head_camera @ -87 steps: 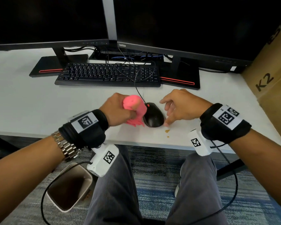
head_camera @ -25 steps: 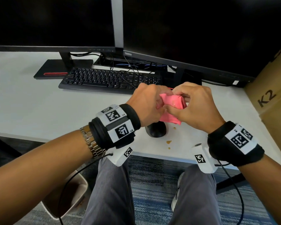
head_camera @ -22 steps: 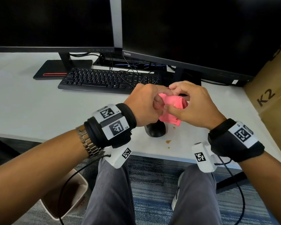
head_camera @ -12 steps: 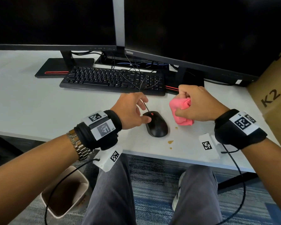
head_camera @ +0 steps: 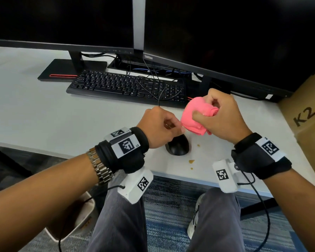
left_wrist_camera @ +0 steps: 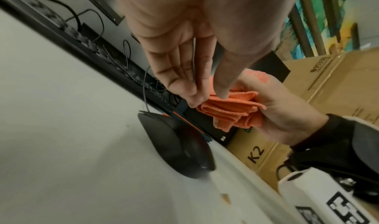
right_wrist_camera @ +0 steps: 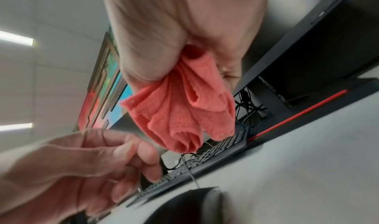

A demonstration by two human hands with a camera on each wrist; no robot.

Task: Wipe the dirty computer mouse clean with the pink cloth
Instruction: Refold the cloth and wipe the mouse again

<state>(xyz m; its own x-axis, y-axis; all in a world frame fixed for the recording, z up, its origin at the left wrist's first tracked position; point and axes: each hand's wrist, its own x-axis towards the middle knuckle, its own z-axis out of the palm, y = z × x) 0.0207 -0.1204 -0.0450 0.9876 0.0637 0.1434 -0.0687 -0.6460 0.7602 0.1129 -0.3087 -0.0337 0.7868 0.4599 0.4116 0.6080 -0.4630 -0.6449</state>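
The black wired mouse [head_camera: 178,146] lies on the white desk [head_camera: 44,115], its front end hidden under my left hand. My right hand [head_camera: 205,110] grips the bunched pink cloth [head_camera: 191,117] in the air, above and just right of the mouse. My left hand [head_camera: 173,124] hovers over the mouse with loosely bent fingers, its fingertips right beside the cloth's lower edge. In the left wrist view the fingers [left_wrist_camera: 192,97] reach the cloth [left_wrist_camera: 229,112] above the mouse [left_wrist_camera: 178,146]. The right wrist view shows the cloth [right_wrist_camera: 180,114] hanging from my fist and the left hand's fingers [right_wrist_camera: 143,154] holding nothing.
A black keyboard [head_camera: 124,86] and two dark monitors [head_camera: 225,33] stand behind the mouse, whose cable runs over the keys. Small brown spots [head_camera: 191,161] mark the desk near its front edge. A cardboard box [head_camera: 305,115] stands at the right. A bin [head_camera: 76,215] sits under the desk.
The cloth passed from my left hand to my right. Since half a second ago my left hand lifted off the mouse and my right hand brought the cloth up and toward it.
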